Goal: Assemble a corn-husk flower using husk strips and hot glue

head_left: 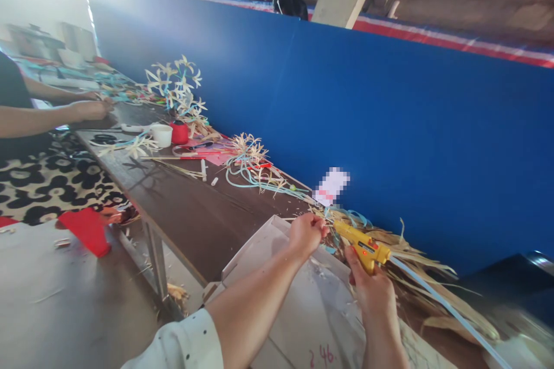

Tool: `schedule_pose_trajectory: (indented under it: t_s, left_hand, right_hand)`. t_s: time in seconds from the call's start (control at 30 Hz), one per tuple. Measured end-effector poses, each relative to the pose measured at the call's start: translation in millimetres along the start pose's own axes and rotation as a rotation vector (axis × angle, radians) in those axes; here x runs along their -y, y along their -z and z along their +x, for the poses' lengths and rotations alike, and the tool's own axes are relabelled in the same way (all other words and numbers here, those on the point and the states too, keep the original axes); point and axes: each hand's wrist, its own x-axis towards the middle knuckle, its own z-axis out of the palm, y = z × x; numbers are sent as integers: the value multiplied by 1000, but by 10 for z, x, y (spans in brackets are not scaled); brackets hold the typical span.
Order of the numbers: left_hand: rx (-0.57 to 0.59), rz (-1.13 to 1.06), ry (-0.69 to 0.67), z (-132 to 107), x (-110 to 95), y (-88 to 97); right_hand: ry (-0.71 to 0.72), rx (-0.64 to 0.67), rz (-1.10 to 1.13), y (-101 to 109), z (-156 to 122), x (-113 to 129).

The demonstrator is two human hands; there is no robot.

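My right hand (372, 288) is wrapped round the handle of a yellow glue gun (361, 243), whose nozzle points left toward my left hand (306, 232). My left hand is closed in a pinch on a small piece of straw and pale blue strip at the nozzle tip. Both hands hover over a white sheet of card (303, 311) on the dark wooden table (186, 207). A pale blue cord (445, 305) runs from the gun down to the right. Dried straw leaves (415, 265) lie heaped just behind the gun.
Straw flowers (177, 83) stand further along the table, by a red spool (179, 132) and a white cup (161, 135). Loose flowers and blue strips (251, 164) lie mid-table. Another person's arms (64, 112) work at the far left. A blue partition (389, 127) backs the table.
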Motion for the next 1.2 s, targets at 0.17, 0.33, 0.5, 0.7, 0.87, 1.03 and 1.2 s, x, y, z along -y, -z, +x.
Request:
schedule_pose_trajectory:
  t_s: [0.17,0.33,0.5,0.7,0.87,1.03,1.2]
  left_hand:
    - [9,-23,17,-31,-36,-2]
    - [25,-25,5,-50,-57,4]
    - [29,19,-14,-53,-39,6]
    - [39,51,-23,-52,-44,-3]
    - [45,81,-25,-53,-30,3]
    - [57,101,-50,-39,17,-3]
    - [66,130,-65,-29,49,-11]
  right_hand:
    - [9,-21,9,-11,6,-24]
    - [1,-14,23,-7,20,-42]
    - [12,-20,26,-7,60,-78]
    - [-5,6,-3,28,61,-39]
    - [-34,1,13,36,43,-5]
    - [-45,14,-19,55,37,11]
    - [-43,20,-5,78,21,32]
